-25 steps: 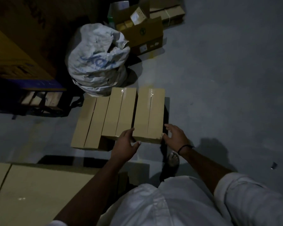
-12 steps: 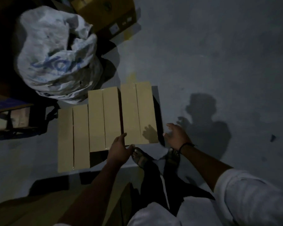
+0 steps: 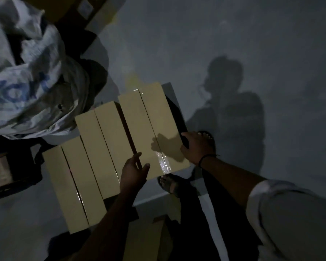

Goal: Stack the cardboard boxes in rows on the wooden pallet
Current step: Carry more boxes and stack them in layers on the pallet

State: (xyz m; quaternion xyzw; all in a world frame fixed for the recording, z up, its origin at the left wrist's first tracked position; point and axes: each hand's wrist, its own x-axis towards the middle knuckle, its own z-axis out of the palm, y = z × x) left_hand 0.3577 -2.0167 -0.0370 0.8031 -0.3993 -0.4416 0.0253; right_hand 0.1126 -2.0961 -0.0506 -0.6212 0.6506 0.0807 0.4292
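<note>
Step in hand: You are picking up one box from the group of three. Nothing is on the pallet yet as far as this view shows.
Box being taken: The taped cardboard box is the right-most. It lies just beside the middle box, with the lower box further left. It looks raised above its neighbours, but you cannot tell whether it is clear of the floor.
Left hand: Your left hand grips the near left corner. The thumb lies on the top face and the fingers reach into the gap beside the middle box.
Right hand: Your right hand has its fingers curled over the box's right long edge, close to the near end.
Next move: It calls for a level lift with both hands and then a turn toward the pallet, which this view does not plainly show.
Watch for: Your sandalled foot is just under the near end, and the white sack crowds the left side.
</note>
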